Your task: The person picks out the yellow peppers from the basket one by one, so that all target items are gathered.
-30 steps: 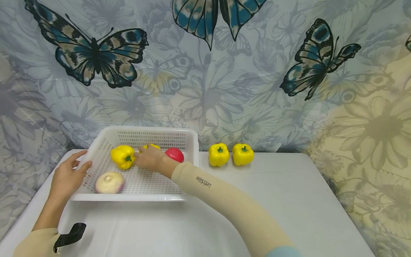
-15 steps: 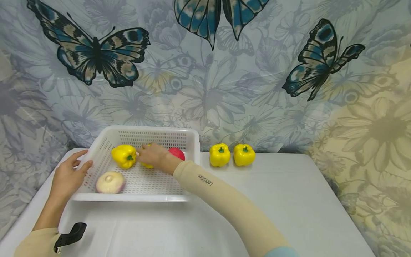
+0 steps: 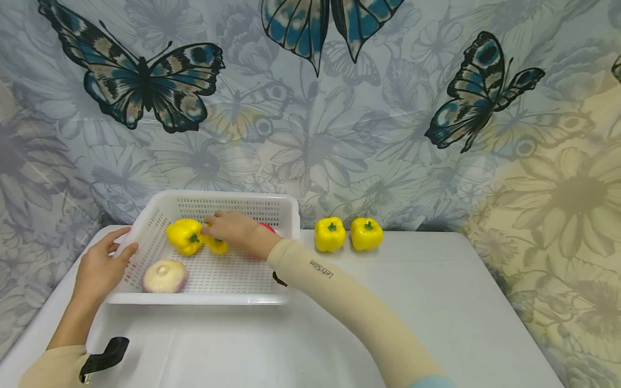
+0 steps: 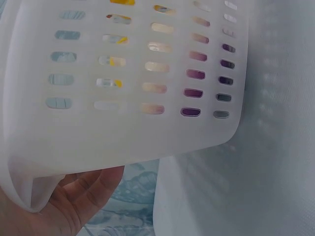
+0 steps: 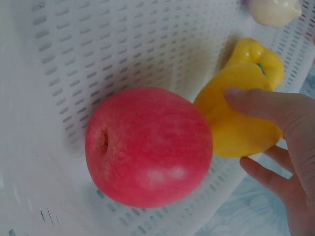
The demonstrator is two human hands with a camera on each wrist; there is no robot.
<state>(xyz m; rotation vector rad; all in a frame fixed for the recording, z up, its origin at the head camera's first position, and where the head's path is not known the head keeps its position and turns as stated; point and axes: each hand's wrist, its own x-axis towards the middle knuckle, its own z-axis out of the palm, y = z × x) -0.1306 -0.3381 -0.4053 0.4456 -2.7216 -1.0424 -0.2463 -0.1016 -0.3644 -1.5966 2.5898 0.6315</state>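
Observation:
In the head view my left hand (image 3: 101, 269) holds the left rim of a white perforated basket (image 3: 204, 298). The left wrist view shows its fingers (image 4: 98, 191) curled at the basket's edge. My right hand (image 3: 237, 233) is inside the basket and grips a yellow bell pepper (image 3: 216, 247). In the right wrist view the thumb lies across this pepper (image 5: 236, 118), with fingers underneath. Another yellow bell pepper (image 3: 184, 237) sits just left of it. A red apple (image 5: 147, 147) lies beside the held pepper, mostly hidden by my right hand in the head view. A pale purple-tinged onion (image 3: 165, 276) rests at the front left.
Two more yellow bell peppers (image 3: 330, 234) stand side by side on the white table (image 3: 436, 302), right of the basket. Behind the table hangs a butterfly-patterned cloth (image 3: 320, 129). A black camera mount (image 3: 104, 360) sticks out from my left sleeve.
My right hand has shifted and turned slightly over the pepper, which now shows at the near side of the fingers. More of the apple is covered. My left hand stays on the rim.

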